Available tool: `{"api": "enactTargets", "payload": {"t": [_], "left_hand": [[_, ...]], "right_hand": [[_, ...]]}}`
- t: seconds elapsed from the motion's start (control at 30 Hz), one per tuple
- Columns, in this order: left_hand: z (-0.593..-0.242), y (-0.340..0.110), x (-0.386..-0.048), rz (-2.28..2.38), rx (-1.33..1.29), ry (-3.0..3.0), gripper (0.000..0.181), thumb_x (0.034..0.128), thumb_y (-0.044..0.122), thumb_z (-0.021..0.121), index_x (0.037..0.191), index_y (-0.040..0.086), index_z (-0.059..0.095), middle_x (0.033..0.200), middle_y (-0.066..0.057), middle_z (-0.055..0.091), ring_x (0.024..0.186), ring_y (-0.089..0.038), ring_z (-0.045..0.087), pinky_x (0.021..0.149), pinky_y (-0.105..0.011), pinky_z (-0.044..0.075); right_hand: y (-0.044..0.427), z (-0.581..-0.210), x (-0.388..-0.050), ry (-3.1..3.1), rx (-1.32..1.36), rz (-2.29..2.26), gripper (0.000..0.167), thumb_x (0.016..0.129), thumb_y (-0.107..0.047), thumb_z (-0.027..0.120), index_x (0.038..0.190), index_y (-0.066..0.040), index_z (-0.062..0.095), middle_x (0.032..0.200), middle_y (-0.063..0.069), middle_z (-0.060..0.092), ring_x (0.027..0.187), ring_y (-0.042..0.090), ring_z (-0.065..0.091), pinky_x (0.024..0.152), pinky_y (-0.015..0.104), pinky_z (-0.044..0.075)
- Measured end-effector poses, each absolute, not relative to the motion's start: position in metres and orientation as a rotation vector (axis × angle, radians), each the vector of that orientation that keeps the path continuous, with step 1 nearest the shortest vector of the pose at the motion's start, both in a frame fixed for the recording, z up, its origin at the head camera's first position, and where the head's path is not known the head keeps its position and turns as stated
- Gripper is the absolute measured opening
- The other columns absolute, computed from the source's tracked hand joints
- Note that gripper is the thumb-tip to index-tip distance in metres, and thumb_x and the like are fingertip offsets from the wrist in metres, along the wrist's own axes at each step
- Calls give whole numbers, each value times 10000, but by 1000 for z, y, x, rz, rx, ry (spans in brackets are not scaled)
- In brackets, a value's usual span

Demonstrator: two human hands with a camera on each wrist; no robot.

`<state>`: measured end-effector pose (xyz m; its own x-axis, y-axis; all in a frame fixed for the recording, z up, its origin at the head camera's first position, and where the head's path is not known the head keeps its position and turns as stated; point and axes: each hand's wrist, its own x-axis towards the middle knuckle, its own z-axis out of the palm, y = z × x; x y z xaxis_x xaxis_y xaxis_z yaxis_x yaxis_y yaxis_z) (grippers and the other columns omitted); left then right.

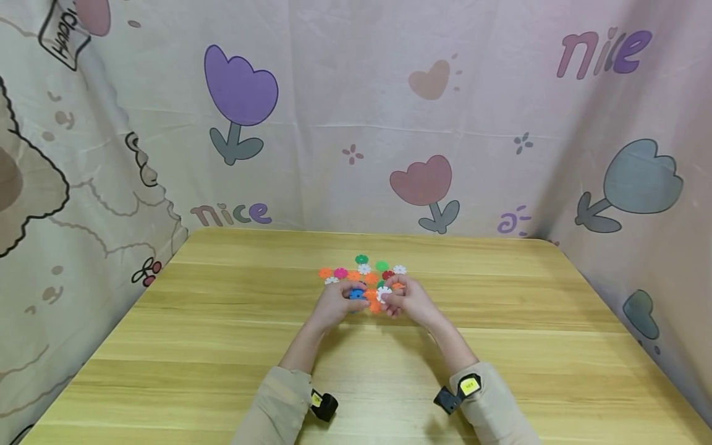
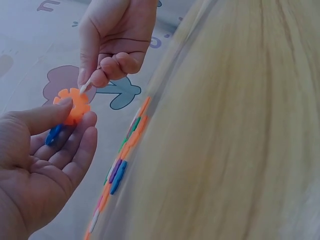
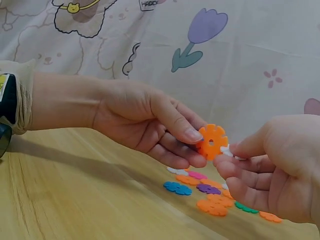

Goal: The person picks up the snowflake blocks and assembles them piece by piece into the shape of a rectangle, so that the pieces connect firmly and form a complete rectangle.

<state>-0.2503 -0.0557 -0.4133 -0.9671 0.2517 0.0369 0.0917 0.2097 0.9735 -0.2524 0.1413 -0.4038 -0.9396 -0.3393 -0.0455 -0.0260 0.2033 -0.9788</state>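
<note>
My left hand [image 1: 334,306] pinches a blue notched plastic disc [image 1: 356,295] between thumb and fingers. Against the blue piece stands an orange notched disc [image 2: 76,106], its face toward the left wrist camera and the thumb over its edge. From the other side my right hand [image 1: 414,301] pinches a white notched disc [image 1: 384,293]. In the right wrist view this white disc [image 3: 227,150] meets the orange disc's rim, mostly covered by my fingertips. Both hands are raised over the table; how deep the notches sit together cannot be seen.
Loose notched discs lie flat on the wooden table [image 1: 222,346] beyond and beneath the hands, including a blue disc [image 3: 177,188], a purple disc [image 3: 208,189], a green disc [image 1: 361,259] and several orange ones. A printed cloth [image 1: 334,93] hangs behind the table's far edge.
</note>
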Motion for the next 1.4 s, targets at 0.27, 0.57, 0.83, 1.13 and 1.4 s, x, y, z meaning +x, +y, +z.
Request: {"api": "enactTargets", "payload": {"t": [0.27, 0.57, 0.83, 1.13, 1.4], "left_hand": [[-412, -56, -251, 1908, 368, 2258, 371, 794, 71, 716, 1128, -56, 617, 920, -112, 645, 744, -159, 600, 707, -366, 531], [-406, -59, -251, 1903, 333, 2274, 427, 792, 100, 733, 1181, -28, 611, 929, -123, 655, 733, -163, 617, 727, -386, 534], [-408, -61, -252, 1899, 311, 2297, 421, 789, 98, 735, 1179, -10, 620, 977, -126, 639, 728, -147, 574, 732, -398, 525], [-406, -61, -251, 1887, 331, 2281, 423, 804, 81, 717, 1189, -42, 595, 987, -128, 623, 735, -146, 563, 750, -425, 519], [-395, -61, -243, 1875, 404, 2287, 331, 809, 30, 690, 1122, -45, 611, 1046, -147, 576, 825, -206, 526, 717, -307, 507]], "right_hand": [[137, -404, -252, 2157, -238, -1919, 280, 903, 0, 551, 1143, 50, 416, 707, 114, 635, 572, 166, 578, 545, 249, 492], [126, -401, -249, 2086, -168, -2072, 245, 889, 36, 546, 1100, 55, 423, 662, 84, 615, 537, 152, 558, 520, 231, 481], [121, -403, -248, 2040, -207, -2111, 272, 898, 18, 542, 1128, 75, 408, 669, 66, 624, 548, 146, 577, 537, 241, 501], [126, -408, -250, 2046, -254, -2059, 280, 894, 8, 566, 1123, 52, 412, 668, 68, 630, 556, 147, 588, 547, 250, 508], [132, -405, -248, 2118, -352, -1927, 260, 896, -29, 579, 1122, 41, 473, 657, 69, 595, 588, 179, 543, 543, 242, 476]]}}
